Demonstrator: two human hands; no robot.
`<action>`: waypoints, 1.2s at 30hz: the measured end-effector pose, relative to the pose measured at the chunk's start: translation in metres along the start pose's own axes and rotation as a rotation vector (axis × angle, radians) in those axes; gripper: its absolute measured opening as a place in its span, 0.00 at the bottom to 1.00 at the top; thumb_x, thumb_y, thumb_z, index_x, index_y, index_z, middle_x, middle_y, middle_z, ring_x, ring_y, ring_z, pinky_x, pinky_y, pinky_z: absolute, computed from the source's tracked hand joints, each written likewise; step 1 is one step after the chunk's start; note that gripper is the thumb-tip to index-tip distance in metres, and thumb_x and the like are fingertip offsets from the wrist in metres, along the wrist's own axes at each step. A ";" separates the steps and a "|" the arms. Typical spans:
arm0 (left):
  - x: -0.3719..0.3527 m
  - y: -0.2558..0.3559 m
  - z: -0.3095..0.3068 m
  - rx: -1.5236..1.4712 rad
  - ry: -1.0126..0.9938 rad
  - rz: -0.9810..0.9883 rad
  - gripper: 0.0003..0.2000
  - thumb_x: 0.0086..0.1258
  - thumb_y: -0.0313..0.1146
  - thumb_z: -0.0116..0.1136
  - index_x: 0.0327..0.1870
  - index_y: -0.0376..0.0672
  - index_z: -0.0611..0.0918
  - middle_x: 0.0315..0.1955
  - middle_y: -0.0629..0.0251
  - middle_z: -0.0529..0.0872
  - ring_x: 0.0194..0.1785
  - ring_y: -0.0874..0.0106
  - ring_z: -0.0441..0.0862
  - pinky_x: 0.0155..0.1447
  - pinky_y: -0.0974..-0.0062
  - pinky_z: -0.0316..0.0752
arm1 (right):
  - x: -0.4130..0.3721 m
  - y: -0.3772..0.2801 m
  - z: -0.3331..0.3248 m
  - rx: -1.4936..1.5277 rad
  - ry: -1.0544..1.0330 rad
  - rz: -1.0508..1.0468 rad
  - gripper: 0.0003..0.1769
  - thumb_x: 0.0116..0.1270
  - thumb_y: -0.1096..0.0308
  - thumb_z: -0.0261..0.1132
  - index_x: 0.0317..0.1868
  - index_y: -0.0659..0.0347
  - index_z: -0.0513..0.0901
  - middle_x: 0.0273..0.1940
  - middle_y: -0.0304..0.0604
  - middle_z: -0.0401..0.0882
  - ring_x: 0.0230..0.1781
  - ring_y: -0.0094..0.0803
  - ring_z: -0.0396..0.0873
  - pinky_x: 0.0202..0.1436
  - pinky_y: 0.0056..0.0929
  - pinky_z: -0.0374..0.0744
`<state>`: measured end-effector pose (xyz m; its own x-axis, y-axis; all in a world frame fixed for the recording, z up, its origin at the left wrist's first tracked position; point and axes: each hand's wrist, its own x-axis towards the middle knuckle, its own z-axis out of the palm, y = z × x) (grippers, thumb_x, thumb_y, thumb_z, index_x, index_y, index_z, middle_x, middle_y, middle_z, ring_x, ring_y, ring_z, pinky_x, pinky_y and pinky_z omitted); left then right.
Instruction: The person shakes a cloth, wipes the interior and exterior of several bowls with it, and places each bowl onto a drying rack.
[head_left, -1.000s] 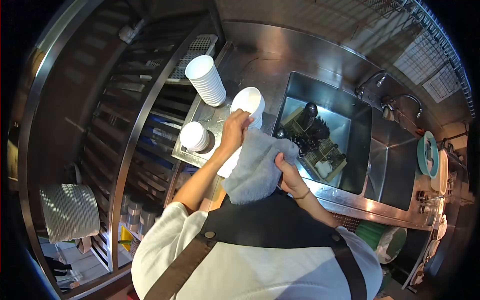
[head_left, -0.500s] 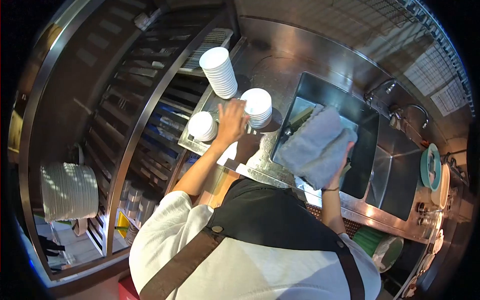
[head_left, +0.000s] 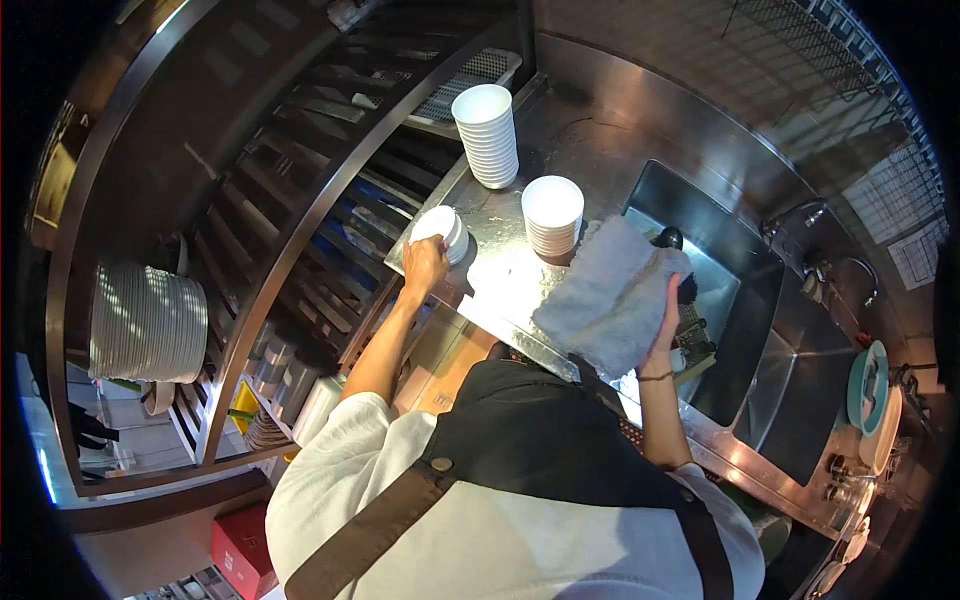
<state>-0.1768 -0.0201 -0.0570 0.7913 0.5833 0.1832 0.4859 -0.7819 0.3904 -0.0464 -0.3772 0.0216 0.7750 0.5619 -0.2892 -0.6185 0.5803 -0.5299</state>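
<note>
My left hand (head_left: pixel 425 266) is closed on the edge of a short stack of small white bowls (head_left: pixel 455 240) near the counter's front left corner. How many bowls the fingers hold cannot be made out. In my right hand (head_left: pixel 668 325) a grey cloth (head_left: pixel 607 295) hangs spread out, covering the sink's left edge and part of the counter. Behind the short stack stands a tall stack of white cups or bowls (head_left: pixel 487 140). Another white stack (head_left: pixel 552 218) stands between my left hand and the cloth.
To the right are a sink basin (head_left: pixel 745 310) with dark utensils inside, a second basin (head_left: pixel 790 395) and faucets (head_left: pixel 855 275). A slatted rack (head_left: pixel 300 230) borders the counter's left, with stacked plates (head_left: pixel 150 322) on it. A teal bowl (head_left: pixel 868 385) sits far right.
My left hand has moved from between the stacks onto the short stack and closed on it. The cloth in my right hand has shifted left, partly over the counter. The view has turned.
</note>
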 end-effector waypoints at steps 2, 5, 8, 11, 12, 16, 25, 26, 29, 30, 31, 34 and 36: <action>0.000 0.007 -0.009 -0.049 0.051 -0.045 0.05 0.61 0.30 0.57 0.31 0.37 0.81 0.25 0.44 0.81 0.34 0.47 0.80 0.55 0.48 0.67 | -0.003 0.004 0.014 -0.018 -0.029 0.005 0.37 0.67 0.38 0.53 0.63 0.60 0.67 0.57 0.45 0.72 0.57 0.39 0.72 0.62 0.37 0.70; -0.006 0.024 -0.029 -0.080 0.228 0.023 0.07 0.63 0.30 0.57 0.30 0.35 0.79 0.23 0.43 0.79 0.30 0.47 0.78 0.45 0.55 0.71 | -0.007 0.009 0.038 -0.035 -0.060 -0.052 0.37 0.68 0.39 0.52 0.64 0.61 0.66 0.58 0.45 0.71 0.58 0.40 0.71 0.63 0.39 0.69; -0.034 0.074 -0.068 -0.377 0.253 -0.070 0.09 0.64 0.30 0.58 0.29 0.33 0.77 0.21 0.48 0.77 0.28 0.54 0.78 0.35 0.64 0.70 | -0.002 0.027 0.051 -0.042 -0.107 -0.134 0.37 0.69 0.40 0.51 0.65 0.62 0.64 0.60 0.45 0.70 0.60 0.40 0.70 0.65 0.40 0.67; -0.069 0.137 -0.088 -0.678 0.243 -0.013 0.05 0.64 0.26 0.57 0.33 0.32 0.78 0.24 0.54 0.79 0.29 0.62 0.80 0.43 0.66 0.74 | 0.009 0.076 0.045 -0.240 -0.250 -0.140 0.35 0.69 0.44 0.55 0.64 0.63 0.64 0.56 0.41 0.72 0.57 0.32 0.70 0.63 0.33 0.67; -0.080 0.156 -0.074 -0.748 0.269 0.056 0.05 0.64 0.24 0.55 0.36 0.31 0.79 0.26 0.55 0.81 0.30 0.62 0.80 0.51 0.64 0.73 | 0.019 0.103 0.029 -0.389 -0.273 -0.105 0.33 0.70 0.47 0.56 0.64 0.63 0.65 0.54 0.39 0.73 0.56 0.29 0.70 0.62 0.31 0.67; -0.095 0.176 -0.079 -0.746 0.231 0.200 0.07 0.64 0.22 0.54 0.41 0.31 0.80 0.32 0.54 0.83 0.37 0.62 0.81 0.68 0.59 0.63 | 0.007 0.090 0.091 -0.423 -0.302 -0.122 0.27 0.68 0.52 0.61 0.59 0.62 0.72 0.51 0.37 0.74 0.51 0.24 0.71 0.57 0.27 0.69; -0.059 0.147 -0.086 -1.915 0.078 -0.618 0.20 0.75 0.47 0.43 0.48 0.35 0.76 0.44 0.58 0.82 0.46 0.67 0.81 0.54 0.69 0.74 | 0.009 0.045 0.089 -0.791 -0.745 -0.184 0.36 0.56 0.55 0.73 0.60 0.65 0.70 0.51 0.40 0.76 0.53 0.28 0.73 0.58 0.32 0.72; -0.057 0.140 -0.074 -1.909 0.082 -0.627 0.20 0.75 0.47 0.43 0.48 0.35 0.76 0.44 0.58 0.82 0.46 0.67 0.81 0.54 0.69 0.74 | 0.006 0.053 0.093 -0.788 -0.669 -0.178 0.33 0.48 0.62 0.77 0.53 0.63 0.75 0.47 0.43 0.79 0.50 0.32 0.77 0.56 0.32 0.72; -0.071 0.129 -0.058 -1.851 -0.183 -0.781 0.16 0.74 0.41 0.43 0.48 0.38 0.77 0.40 0.60 0.84 0.41 0.68 0.81 0.51 0.67 0.76 | 0.016 0.048 0.075 -1.173 -1.083 -0.282 0.31 0.36 0.69 0.78 0.45 0.62 0.78 0.41 0.45 0.81 0.46 0.39 0.79 0.53 0.34 0.73; -0.081 0.127 -0.065 -1.899 -0.394 -0.892 0.17 0.74 0.42 0.43 0.48 0.38 0.78 0.39 0.60 0.84 0.41 0.67 0.81 0.51 0.67 0.76 | 0.012 0.049 0.076 -1.420 -1.271 -0.593 0.32 0.25 0.72 0.74 0.41 0.63 0.79 0.36 0.47 0.80 0.41 0.45 0.78 0.51 0.36 0.74; -0.085 0.134 -0.077 -1.935 -0.613 -0.992 0.18 0.74 0.44 0.43 0.47 0.39 0.78 0.38 0.60 0.84 0.42 0.66 0.82 0.51 0.66 0.77 | 0.009 0.050 0.076 -1.423 -1.265 -0.580 0.32 0.25 0.72 0.74 0.41 0.63 0.79 0.36 0.47 0.80 0.41 0.45 0.78 0.51 0.36 0.74; -0.084 0.146 -0.084 -1.892 -0.536 -0.947 0.19 0.74 0.46 0.42 0.47 0.40 0.79 0.40 0.59 0.84 0.42 0.67 0.82 0.50 0.67 0.77 | 0.000 0.052 0.080 -1.504 -1.272 -0.753 0.32 0.30 0.70 0.73 0.44 0.62 0.78 0.36 0.49 0.79 0.39 0.45 0.79 0.49 0.38 0.74; -0.075 0.140 -0.057 -1.657 -0.301 -0.670 0.22 0.76 0.47 0.38 0.49 0.38 0.79 0.40 0.59 0.84 0.42 0.71 0.81 0.50 0.71 0.75 | 0.006 0.072 0.061 -1.391 -1.015 -0.638 0.30 0.35 0.69 0.74 0.45 0.62 0.77 0.37 0.48 0.80 0.39 0.43 0.79 0.48 0.36 0.75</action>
<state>-0.1896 -0.1610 0.0350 0.7625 0.4708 -0.4438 0.0318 0.6578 0.7525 -0.0937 -0.2961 0.0300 0.1261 0.8820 0.4540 0.6566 0.2689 -0.7047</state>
